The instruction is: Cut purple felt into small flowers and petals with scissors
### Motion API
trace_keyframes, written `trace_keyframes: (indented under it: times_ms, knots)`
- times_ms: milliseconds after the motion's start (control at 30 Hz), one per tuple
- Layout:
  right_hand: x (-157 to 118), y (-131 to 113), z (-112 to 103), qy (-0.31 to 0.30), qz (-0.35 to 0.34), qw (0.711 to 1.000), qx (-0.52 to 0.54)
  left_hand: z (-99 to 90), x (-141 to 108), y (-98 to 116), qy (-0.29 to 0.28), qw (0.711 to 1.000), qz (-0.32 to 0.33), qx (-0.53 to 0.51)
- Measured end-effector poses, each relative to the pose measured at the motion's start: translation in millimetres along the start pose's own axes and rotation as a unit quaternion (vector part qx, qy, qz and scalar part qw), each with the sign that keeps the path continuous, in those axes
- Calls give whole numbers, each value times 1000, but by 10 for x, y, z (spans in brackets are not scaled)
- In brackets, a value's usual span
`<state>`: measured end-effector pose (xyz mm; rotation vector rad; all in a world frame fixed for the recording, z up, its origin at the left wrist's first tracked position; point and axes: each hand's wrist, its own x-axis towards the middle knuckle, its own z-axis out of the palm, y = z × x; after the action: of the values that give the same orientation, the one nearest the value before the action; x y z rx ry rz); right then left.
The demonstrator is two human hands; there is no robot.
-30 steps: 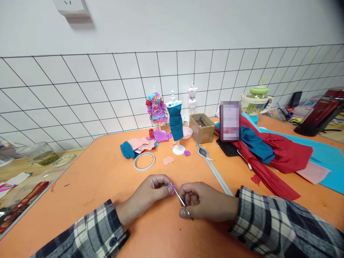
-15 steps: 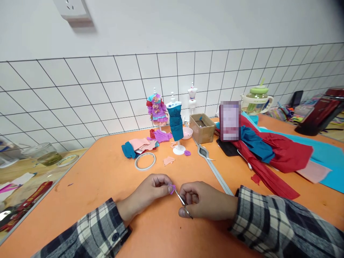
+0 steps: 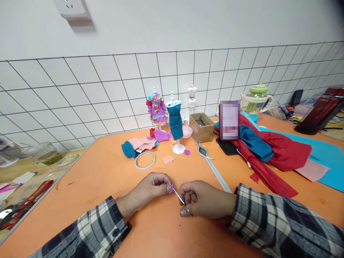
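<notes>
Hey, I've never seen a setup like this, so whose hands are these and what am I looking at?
No robot here, just a person working bare-handed. The view comes from a camera worn on that person's head, looking forward and down. The left hand pinches a small purple scrap; the right hand holds a slim metal tool, probably scissors, its tip close to the scrap. Farther back on the orange table are a tape ring, a small mannequin wrapped in teal, a cardboard box and, at right, crumpled red material.

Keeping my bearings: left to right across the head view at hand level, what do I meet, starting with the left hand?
Left hand, small purple piece, thin metal tool, right hand, crumpled red material, blue sheet.
</notes>
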<state>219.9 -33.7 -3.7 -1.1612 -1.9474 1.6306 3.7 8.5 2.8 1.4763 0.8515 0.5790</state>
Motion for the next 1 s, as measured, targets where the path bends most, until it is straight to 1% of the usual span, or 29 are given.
trace_keyframes:
  times_ms: [100,300,400,533,667,733,900,933,967,1000]
  knots:
    - [5,6,1,3,-8,1000,6,-16,-1,6,-14,1000,2,5]
    - [29,17,-13,-8,21,999,35,-37,11,-11,-35,999,0,-1]
    - [38,6,-65,0,19,999,38,-27,9,-18,-25,1000,-2,-10]
    - [31,-8,-208,17,28,999,20,-21,-1,-15,-4,1000,-7,-24]
    - [7,12,-334,-38,27,999,-28,-28,-12,0,-45,999,-6,-6]
    - [-4,14,-368,-48,20,997,-48,-32,-13,1,-52,999,-4,-1]
    - [-31,-20,-441,-18,13,997,-71,-53,-1,-50,-27,1000,-4,6]
    - [-39,-26,-452,-23,15,997,-67,-56,1,-64,-23,1000,-6,4]
    - [-47,-31,-457,-42,20,997,-56,-56,2,-76,-17,1000,-8,-1]
    - [-56,-34,-455,-73,27,996,-35,-52,2,-85,-7,1000,-10,-9]
